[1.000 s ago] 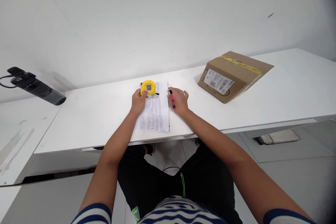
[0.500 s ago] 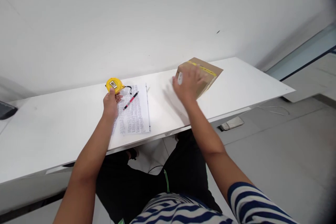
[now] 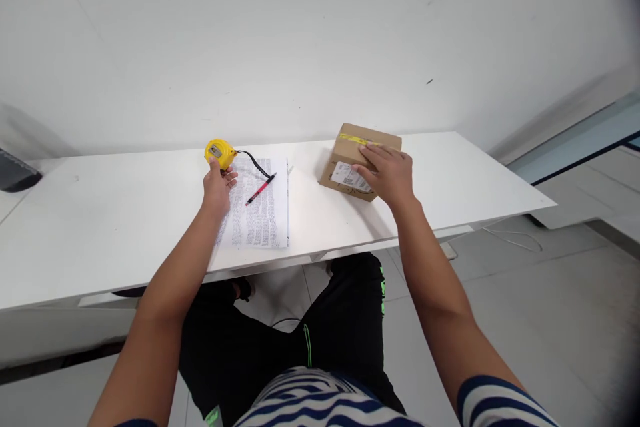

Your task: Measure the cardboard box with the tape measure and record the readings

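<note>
My left hand (image 3: 217,188) pinches a yellow tape measure (image 3: 221,154) at its lower edge, with the thumb on its face. A black wrist strap trails from the tape measure to the right, over a printed sheet of paper (image 3: 260,227). On that sheet lies a red and black pen (image 3: 261,189), just right of my left hand. My right hand (image 3: 390,173) grips a brown cardboard box (image 3: 341,155), fingers across its top and thumb over the front edge. Yellow tape runs along the box's top, and a white label (image 3: 350,176) faces me.
The white table (image 3: 125,213) stands against a white wall (image 3: 300,47). A dark object (image 3: 17,173) sits at the far left end. Below the table's right side, a white cable (image 3: 515,237) lies on the tiled floor.
The box has turned, so its labelled side now faces me, and my right hand has shifted to its right side. My left hand still holds the tape measure. The view has shifted slightly.
</note>
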The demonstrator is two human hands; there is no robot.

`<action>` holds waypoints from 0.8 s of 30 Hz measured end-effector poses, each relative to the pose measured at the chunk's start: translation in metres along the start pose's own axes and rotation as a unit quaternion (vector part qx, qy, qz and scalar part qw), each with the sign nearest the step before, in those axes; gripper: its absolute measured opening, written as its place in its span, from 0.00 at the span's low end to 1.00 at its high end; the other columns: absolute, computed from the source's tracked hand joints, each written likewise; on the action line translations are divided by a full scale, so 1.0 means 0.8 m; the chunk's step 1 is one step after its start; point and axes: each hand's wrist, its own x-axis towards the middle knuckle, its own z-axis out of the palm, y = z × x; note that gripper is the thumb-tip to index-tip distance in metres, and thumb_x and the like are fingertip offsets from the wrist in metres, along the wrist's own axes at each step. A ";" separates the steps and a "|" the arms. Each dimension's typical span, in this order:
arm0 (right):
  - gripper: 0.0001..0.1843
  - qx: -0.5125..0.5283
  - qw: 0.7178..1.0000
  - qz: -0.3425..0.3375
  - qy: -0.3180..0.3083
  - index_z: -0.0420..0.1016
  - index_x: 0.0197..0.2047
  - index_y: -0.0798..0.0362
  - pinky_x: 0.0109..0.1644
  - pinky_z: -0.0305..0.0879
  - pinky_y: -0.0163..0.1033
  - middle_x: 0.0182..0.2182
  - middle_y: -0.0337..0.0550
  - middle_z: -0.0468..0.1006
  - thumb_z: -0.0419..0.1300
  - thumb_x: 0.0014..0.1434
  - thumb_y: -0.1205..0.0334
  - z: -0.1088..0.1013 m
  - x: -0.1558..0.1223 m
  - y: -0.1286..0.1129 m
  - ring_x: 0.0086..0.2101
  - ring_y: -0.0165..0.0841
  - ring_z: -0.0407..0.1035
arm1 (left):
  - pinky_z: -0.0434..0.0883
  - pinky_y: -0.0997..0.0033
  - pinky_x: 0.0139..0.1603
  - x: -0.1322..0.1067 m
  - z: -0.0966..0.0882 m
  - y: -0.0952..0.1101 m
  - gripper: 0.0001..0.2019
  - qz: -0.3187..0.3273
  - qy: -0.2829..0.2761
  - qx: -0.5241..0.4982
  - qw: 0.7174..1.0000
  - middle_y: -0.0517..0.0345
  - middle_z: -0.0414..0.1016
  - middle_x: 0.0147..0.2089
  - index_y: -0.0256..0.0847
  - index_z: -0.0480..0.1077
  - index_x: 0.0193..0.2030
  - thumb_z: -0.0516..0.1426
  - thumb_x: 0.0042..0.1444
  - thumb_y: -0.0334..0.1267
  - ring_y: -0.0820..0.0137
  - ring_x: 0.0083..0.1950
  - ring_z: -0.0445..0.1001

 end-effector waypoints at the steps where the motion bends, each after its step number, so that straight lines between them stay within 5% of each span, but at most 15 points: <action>1: 0.23 0.008 1.000 -0.016 -0.005 0.78 0.61 0.48 0.65 0.59 0.61 0.63 0.54 0.78 0.59 0.67 0.49 0.001 0.000 -0.008 0.63 0.53 0.70 | 0.70 0.77 0.32 -0.001 0.000 0.001 0.25 -0.001 0.001 0.002 1.000 0.59 0.75 0.32 0.39 0.71 0.39 0.55 0.65 0.63 0.77 0.28 0.75; 9: 0.24 0.047 0.994 -0.093 -0.044 0.78 0.62 0.44 0.68 0.56 0.56 0.63 0.46 0.79 0.57 0.69 0.45 -0.002 -0.015 -0.081 0.65 0.48 0.69 | 0.70 0.77 0.32 -0.008 0.001 -0.003 0.26 0.008 -0.030 0.016 0.999 0.58 0.75 0.33 0.39 0.73 0.41 0.57 0.63 0.64 0.77 0.28 0.74; 24: 0.23 0.072 0.990 -0.112 -0.046 0.79 0.61 0.43 0.68 0.59 0.58 0.63 0.44 0.79 0.56 0.70 0.45 -0.017 -0.033 -0.095 0.63 0.48 0.70 | 0.71 0.76 0.30 -0.007 -0.001 -0.003 0.26 -0.002 -0.034 0.018 0.999 0.57 0.75 0.33 0.39 0.74 0.41 0.56 0.63 0.64 0.77 0.28 0.74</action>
